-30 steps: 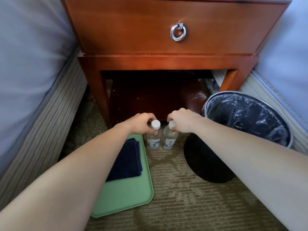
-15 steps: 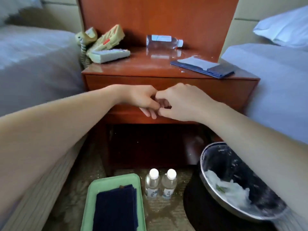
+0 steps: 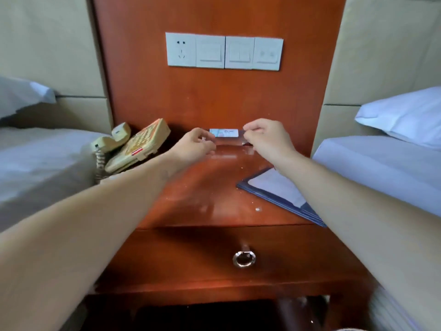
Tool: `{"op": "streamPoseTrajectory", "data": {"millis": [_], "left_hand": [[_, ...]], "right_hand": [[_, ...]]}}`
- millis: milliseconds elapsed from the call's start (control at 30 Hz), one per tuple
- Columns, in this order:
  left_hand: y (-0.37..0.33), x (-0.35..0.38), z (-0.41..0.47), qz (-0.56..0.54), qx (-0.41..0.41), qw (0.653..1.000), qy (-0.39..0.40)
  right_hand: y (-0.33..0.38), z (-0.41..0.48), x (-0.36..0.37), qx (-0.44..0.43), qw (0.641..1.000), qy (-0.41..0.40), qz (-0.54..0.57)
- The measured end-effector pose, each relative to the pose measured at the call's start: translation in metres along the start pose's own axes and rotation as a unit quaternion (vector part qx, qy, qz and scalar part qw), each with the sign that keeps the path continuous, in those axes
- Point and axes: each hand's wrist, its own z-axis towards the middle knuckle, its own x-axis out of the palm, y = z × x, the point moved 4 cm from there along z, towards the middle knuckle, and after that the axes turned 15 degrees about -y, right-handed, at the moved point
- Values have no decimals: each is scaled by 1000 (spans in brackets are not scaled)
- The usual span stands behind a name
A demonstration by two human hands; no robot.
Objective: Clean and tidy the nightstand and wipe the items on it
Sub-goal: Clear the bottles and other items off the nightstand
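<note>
Obs.: person stands facing the nightstand (image 3: 191, 187), both bare forearms stretched out over its top.

Bottle (image 3: 224, 133): clear plastic, lying on its side at the back edge of the nightstand top, against the wooden back panel. Only the pale label band shows clearly, between the two hands. The rest is transparent and blurred.

Left hand (image 3: 196, 145): at the bottle's left end, knuckles up, fingers curled inward. Cannot tell whether the fingers actually close on the bottle or only sit beside it, as the contact is blurred.

Right hand (image 3: 267, 137): at the bottle's right end, thumb and forefinger brought together in a pinch on that end, other fingers curled under.

Other items, all placed by the nightstand:
- Telephone (image 3: 140, 144), cream, at the rear left corner of the top, handset off to its left, coiled cord hanging at the left edge.
- Blue folder (image 3: 274, 187) with a white sheet on it, on the right half of the top, partly under the right forearm and running to the front right edge.
- Small pale crumbs (image 3: 257, 209) on the top near the front, just beside the folder.
- Ring pull (image 3: 244, 258), metal, centred on the drawer front.
- Switch and socket panel (image 3: 224, 52), white, on the back panel above the top.
- A white-sheeted bed (image 3: 35, 158) to the left and another bed (image 3: 381, 168) to the right, each close against it.
</note>
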Motion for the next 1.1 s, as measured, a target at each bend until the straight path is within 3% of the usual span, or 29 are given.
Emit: {"op": "streamPoseTrajectory", "data": {"millis": [200, 333, 500, 700, 867, 1100], "left_hand": [[23, 44, 52, 10, 71, 985, -160], [35, 53, 85, 43, 84, 973, -209], [52, 56, 122, 135, 69, 966, -209], [70, 65, 142, 188, -52, 966, -169], [71, 67, 141, 205, -70, 968, -128], [66, 50, 133, 151, -7, 968, -200]], "right_hand": [[-58, 60, 16, 93, 991, -98, -24], [-94, 86, 34, 89, 990, -97, -45], [-112, 116, 68, 85, 992, -10, -96], [-120, 143, 109, 81, 982, 62, -158], [-125, 151, 111, 110, 985, 63, -116], [-122, 157, 89, 74, 996, -41, 17]]}}
